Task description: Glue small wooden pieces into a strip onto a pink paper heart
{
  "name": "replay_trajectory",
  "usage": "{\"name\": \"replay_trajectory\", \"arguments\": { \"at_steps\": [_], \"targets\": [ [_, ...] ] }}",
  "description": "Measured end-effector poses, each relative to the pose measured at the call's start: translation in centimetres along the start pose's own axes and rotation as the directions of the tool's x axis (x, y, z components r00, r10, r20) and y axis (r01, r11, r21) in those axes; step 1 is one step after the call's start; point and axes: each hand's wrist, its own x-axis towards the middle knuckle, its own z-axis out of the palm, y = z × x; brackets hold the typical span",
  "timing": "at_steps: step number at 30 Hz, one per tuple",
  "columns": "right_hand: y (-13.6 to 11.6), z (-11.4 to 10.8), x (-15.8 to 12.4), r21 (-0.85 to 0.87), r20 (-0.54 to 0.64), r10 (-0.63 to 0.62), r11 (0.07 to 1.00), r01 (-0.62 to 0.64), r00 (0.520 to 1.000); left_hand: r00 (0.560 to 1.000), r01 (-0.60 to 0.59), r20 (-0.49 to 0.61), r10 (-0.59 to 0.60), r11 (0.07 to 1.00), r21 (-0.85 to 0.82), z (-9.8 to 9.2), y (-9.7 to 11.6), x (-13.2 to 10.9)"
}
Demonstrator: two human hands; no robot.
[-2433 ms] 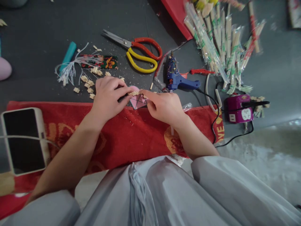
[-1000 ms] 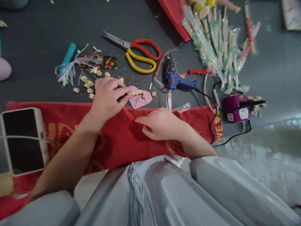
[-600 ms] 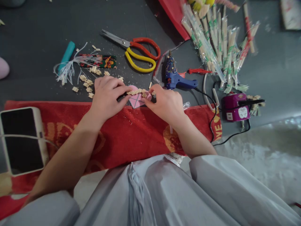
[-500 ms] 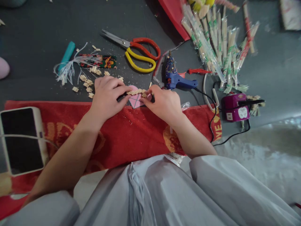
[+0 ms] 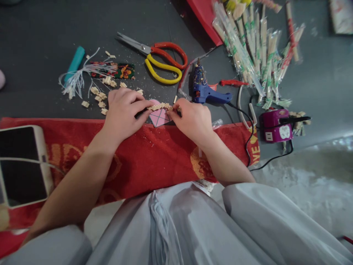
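A short strip of plaited straw stretches between my two hands. My left hand pinches its left end between thumb and fingers. At the right end, my right hand is closed on the strip with thumb and forefinger. Just below the strip shows a pink piece with dark crossing lines, lying at the edge of the red towel. Small cut straw bits are scattered beyond my left hand. A blue glue gun lies beyond my right hand.
Scissors with red and yellow handles lie ahead. Plastic-wrapped straw bundles fill the far right, near a purple power block with black cords. A teal stick, white threads and a phone-like device are on the left.
My right fingers have shifted slightly along the straw strip, and more of the strip and the pink piece shows. The view has moved a little; both hands keep their hold.
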Motion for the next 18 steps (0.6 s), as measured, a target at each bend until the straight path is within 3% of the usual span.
{"name": "replay_trajectory", "arguments": {
  "at_steps": [18],
  "targets": [
    [0.70, 0.29, 0.40, 0.049, -0.013, -0.072, 0.996, 0.073, 0.997, 1.000, 0.020, 0.009, -0.020, 0.999, -0.028, -0.13, -0.07, 0.06]
  ]
}}
